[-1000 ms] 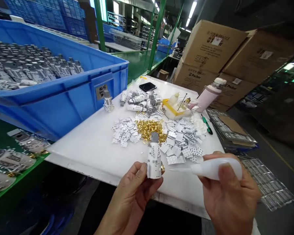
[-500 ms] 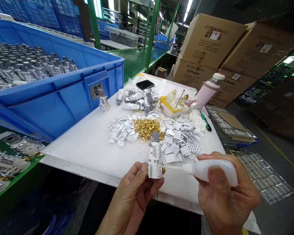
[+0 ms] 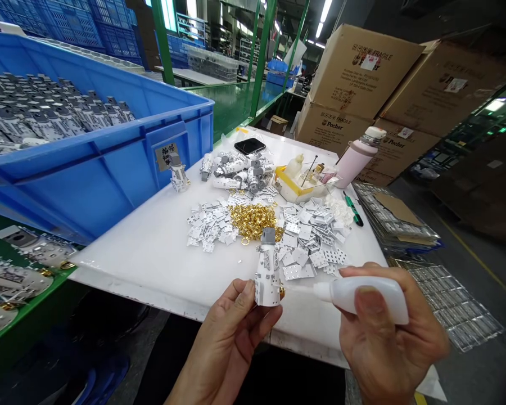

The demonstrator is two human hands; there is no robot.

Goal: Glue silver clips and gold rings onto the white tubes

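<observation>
My left hand (image 3: 236, 332) is closed around the base of a white model spacecraft part (image 3: 268, 275) with a grey top, held upright above the table's front edge. A small gold fitting (image 3: 282, 291) shows on its right side. In my right hand (image 3: 388, 332) is a white squeeze bottle (image 3: 371, 298), lying sideways with the thumb pressed on it. Its thin nozzle points left at the model part, close to the gold fitting; whether it touches I cannot tell. Behind the part lie a heap of gold rings (image 3: 255, 220) and loose white perforated plates (image 3: 307, 233).
On the left stands a large blue crate (image 3: 122, 163) full of similar parts. More parts (image 3: 240, 169), a phone (image 3: 249, 146), a yellow-edged tray (image 3: 293, 191), a pink bottle (image 3: 357, 160) and a green pen (image 3: 353, 208) are on the table. Cardboard boxes (image 3: 362, 73) stand behind.
Both hands stay almost still. The bottle's nozzle has shifted very slightly left, and the model part is about where it was.
</observation>
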